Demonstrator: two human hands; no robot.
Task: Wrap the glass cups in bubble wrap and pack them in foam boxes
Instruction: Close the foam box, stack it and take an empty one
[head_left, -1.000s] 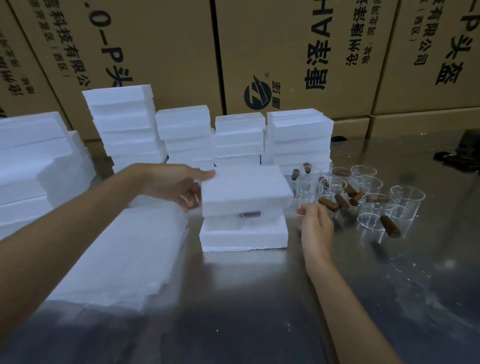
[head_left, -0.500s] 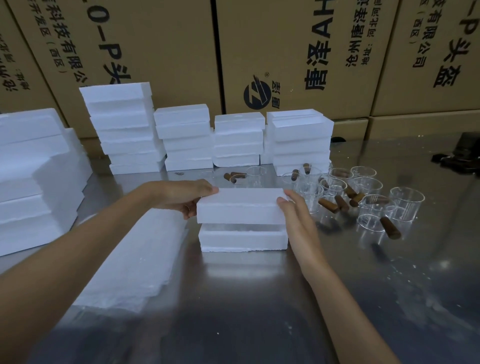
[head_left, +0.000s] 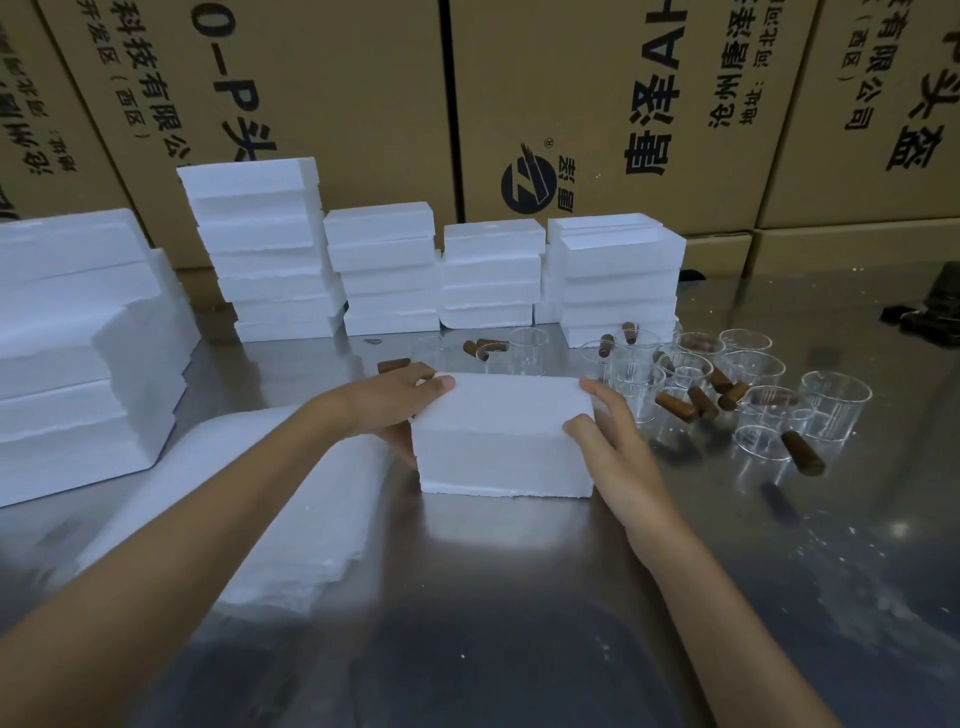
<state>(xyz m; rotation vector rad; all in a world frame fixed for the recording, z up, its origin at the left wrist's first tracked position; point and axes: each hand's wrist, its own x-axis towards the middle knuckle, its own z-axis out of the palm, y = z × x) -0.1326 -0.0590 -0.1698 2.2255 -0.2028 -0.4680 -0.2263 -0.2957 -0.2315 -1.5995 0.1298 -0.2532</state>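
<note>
A white foam box (head_left: 503, 439) stands closed on the steel table, its lid seated on the base. My left hand (head_left: 397, 402) grips its left end, thumb on top and fingers down the side. My right hand (head_left: 605, 434) holds the right end, fingers curled over the top corner. Whatever is inside the box is hidden. Several clear glass cups with brown wooden handles (head_left: 691, 382) stand just right of the box. A stack of white bubble wrap sheets (head_left: 270, 514) lies left of the box under my left forearm.
Four stacks of foam boxes (head_left: 387, 273) line the back of the table (head_left: 519, 623), and a larger foam pile (head_left: 78, 353) sits at far left. Cardboard cartons (head_left: 597, 104) form a wall behind. A dark object (head_left: 930, 312) lies at the far right edge.
The foam lid came down from above the base and now sits flush on it. My right hand moved from the table onto the box's right end.
</note>
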